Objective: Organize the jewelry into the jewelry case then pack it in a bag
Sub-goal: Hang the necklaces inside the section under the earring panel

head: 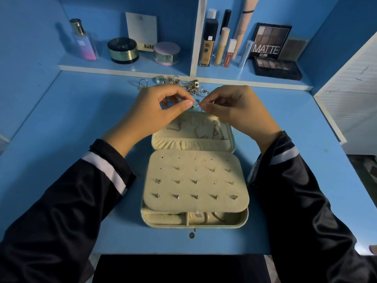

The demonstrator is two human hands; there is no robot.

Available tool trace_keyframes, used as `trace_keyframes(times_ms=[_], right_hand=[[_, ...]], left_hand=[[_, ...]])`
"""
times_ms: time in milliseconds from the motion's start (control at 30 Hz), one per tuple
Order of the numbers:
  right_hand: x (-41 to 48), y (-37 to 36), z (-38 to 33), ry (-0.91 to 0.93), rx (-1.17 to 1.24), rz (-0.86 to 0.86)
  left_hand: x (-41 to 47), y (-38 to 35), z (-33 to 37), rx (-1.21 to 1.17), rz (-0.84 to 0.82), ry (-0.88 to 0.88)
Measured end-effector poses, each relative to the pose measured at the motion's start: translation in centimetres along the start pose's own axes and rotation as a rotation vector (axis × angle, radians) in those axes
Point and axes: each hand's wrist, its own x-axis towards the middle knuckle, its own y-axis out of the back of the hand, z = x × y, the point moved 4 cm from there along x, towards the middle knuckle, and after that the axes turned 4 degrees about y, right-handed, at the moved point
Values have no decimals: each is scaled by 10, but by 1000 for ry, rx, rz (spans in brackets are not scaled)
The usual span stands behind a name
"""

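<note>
The jewelry case lies open in the middle of the blue desk, directly in front of the person. Its cream earring panel is folded down over the lower half and carries rows of stud earrings pushed into its holes. The raised lid behind it has thin chains hanging above a gathered pocket.

Both hands are held together just above the far edge of the lid. The left hand has its thumb and forefinger curled in a pinch, and the right hand pinches from the other side. Between the fingertips is one small silvery piece of jewelry, too tiny to identify. Both forearms are in dark sleeves with a white stripe.

Behind the hands, near the back of the desk, lies a loose pile of rings and chains, with one ring apart on the left.

The shelf above holds a perfume bottle, two round compacts, a foundation bottle and an eyeshadow palette marked MATTE.
</note>
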Motion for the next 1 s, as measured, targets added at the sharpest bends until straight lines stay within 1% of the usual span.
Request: trace_keyframes(times_ms=[300,467,533,700,833,933,1000], right_hand=[[-3,3,-2,-11,-13,26],[-1,4,-1,-9,2,43],[-2,7,0,-14,3,56],[-8,17,3,-32,29,80],[-14,21,6,-46,41,60],[-20,19,9,-59,-4,-21],[-21,15,11,-55,-62,-64]], left_hand=[[-3,-4,2,-62,-50,38],[-3,-7,3,-65,-109,65],[-4,-6,3,-36,-123,68],[-7,0,0,133,-141,58],[-8,10,-5,161,-117,72],[-7,15,-6,114,-45,63],[-6,16,-2,97,10,22]])
